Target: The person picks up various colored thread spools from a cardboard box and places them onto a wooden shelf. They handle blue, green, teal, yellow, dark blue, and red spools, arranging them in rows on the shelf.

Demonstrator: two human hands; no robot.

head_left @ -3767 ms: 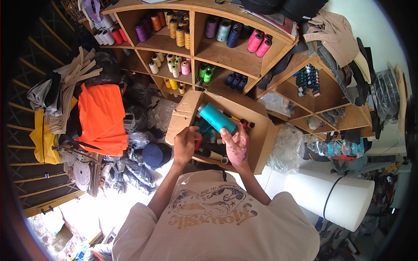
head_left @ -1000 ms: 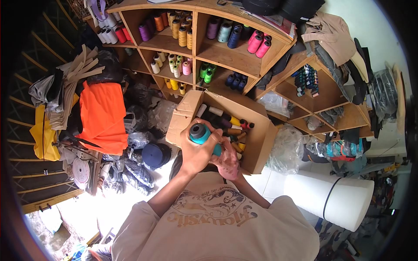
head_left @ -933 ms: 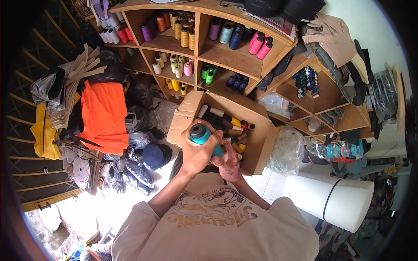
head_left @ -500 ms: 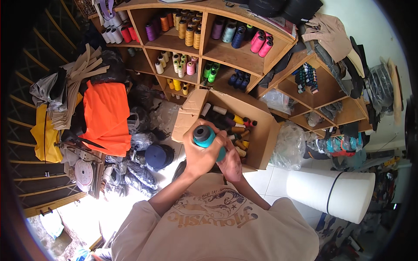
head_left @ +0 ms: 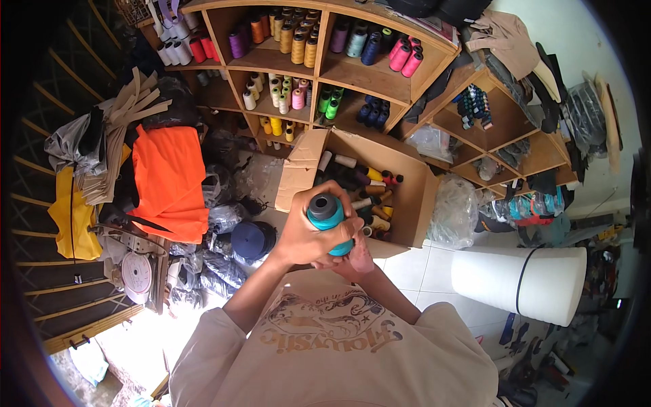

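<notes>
Close in front of my chest is a teal thread cone (head_left: 327, 218) with a dark top end tilted up at me. My left hand (head_left: 302, 234) wraps round it, fingers curled along the far side and thumb across the front. Lower and to the right, my right hand (head_left: 358, 256) closes on the cone's bottom part; most of its fingers are hidden behind the left hand and the cone. Just beyond both hands stands an open cardboard box (head_left: 413, 203), holding thread cones (head_left: 374, 174) in black, yellow, white and red.
Wooden shelves (head_left: 268, 61) at the back carry thread cones sorted by colour. On the left are orange fabric (head_left: 168, 183), a navy roll (head_left: 252, 240) and plastic-wrapped bundles (head_left: 220, 271). A white foam roll (head_left: 519, 285) and a clear plastic bag (head_left: 453, 211) are on the right.
The teal cone and both hands have come slightly nearer to me, away from the box. My right hand has slipped lower, more behind the left. The whole view has shifted a little.
</notes>
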